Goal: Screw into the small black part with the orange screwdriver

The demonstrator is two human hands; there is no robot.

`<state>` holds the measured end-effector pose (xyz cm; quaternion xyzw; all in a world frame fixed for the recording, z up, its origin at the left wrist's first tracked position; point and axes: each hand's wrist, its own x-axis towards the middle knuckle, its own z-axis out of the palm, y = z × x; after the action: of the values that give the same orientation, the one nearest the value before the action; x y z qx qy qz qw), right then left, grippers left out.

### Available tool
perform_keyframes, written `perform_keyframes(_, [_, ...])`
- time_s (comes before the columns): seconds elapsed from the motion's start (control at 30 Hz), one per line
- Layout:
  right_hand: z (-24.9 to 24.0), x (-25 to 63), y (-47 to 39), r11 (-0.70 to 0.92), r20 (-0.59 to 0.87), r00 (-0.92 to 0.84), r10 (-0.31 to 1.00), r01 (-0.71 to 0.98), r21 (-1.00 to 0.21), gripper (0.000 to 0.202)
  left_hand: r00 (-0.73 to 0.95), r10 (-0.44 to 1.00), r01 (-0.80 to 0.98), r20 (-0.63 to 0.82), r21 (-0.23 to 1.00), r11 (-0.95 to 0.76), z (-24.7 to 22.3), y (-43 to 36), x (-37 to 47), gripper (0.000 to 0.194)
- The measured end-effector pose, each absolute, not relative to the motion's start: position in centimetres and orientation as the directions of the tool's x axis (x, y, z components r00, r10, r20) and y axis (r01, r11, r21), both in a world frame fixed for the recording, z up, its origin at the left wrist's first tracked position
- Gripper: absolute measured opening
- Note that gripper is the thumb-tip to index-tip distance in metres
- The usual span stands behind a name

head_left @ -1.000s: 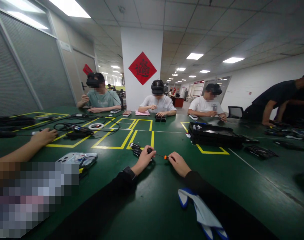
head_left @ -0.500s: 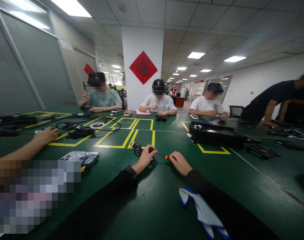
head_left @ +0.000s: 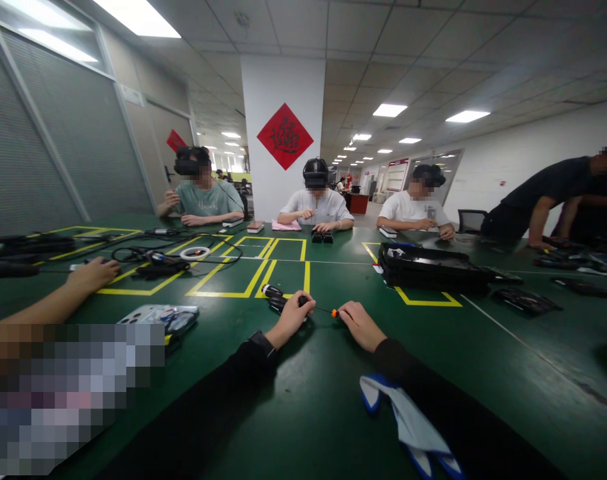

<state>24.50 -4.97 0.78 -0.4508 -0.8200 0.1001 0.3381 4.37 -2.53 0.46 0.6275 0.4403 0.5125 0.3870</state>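
Little has moved since the earlier frame beyond a slight shift of view; both hands keep their pose. Low over the smooth, glossy green table [head_left: 303, 413], the left hand [head_left: 289, 320] grips a rounded black handle [head_left: 302, 301], while the right hand [head_left: 360, 325] pinches a small bright-orange piece [head_left: 335, 313]. Between them runs a thin, straight dark rod [head_left: 323, 309]. Nearer lies a limp, pale, blue-edged cloth [head_left: 408, 417].

Green table [head_left: 303, 413]: yellow tape outlines [head_left: 218, 294], black tray [head_left: 430, 265], blue-edged pale cloth [head_left: 409, 419], cables [head_left: 28, 245]
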Motion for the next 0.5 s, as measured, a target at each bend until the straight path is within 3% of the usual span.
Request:
perform_keyframes(0.17, [0.87,24.50,-5.00,0.609,0.485,-0.402,0.776,0.679,-0.411,0.019,0.079,0.952,0.159,0.295,0.939,-0.304,0.38,-2.47,4.37,0.022])
perform_keyframes(0.5, [0.86,24.42,-5.28,0.569,0.465,-0.359,0.810,0.673,-0.472,0.013,0.127,0.927,0.178,0.353,0.911,-0.371,0.15,-2.33,4.26,0.021])
